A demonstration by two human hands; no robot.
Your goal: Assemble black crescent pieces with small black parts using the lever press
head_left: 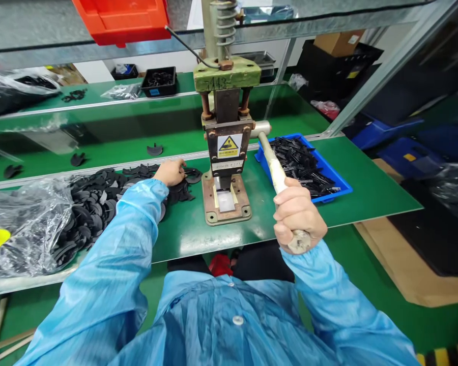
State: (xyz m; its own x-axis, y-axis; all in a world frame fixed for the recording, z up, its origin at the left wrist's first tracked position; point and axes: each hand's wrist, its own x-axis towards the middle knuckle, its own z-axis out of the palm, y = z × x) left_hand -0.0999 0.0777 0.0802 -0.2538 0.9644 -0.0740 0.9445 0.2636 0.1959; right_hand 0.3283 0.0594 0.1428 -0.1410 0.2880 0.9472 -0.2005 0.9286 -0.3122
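Observation:
My right hand (pixel 299 216) is wrapped round the worn, light-coloured lever handle (pixel 274 165) of a hand press (pixel 231 147). The lever slopes down toward me from the press's right side. Left of the press base, my left hand (pixel 171 173) is at the edge of a pile of black curved parts (pixel 95 203), its fingers closed at a dark piece; how firmly it is gripped is unclear. A pale metal block (pixel 226 201) sits on the press base under the ram. To the right, a blue tray (pixel 338 193) holds many thin black parts.
A clear plastic bag (pixel 26 223) lies at the left. Several loose black parts (pixel 154 149) rest behind the metal strip. Farther back stands a black bin (pixel 159 81). An orange-red bin (pixel 122 20) hangs above, beside the overhead shelf edge.

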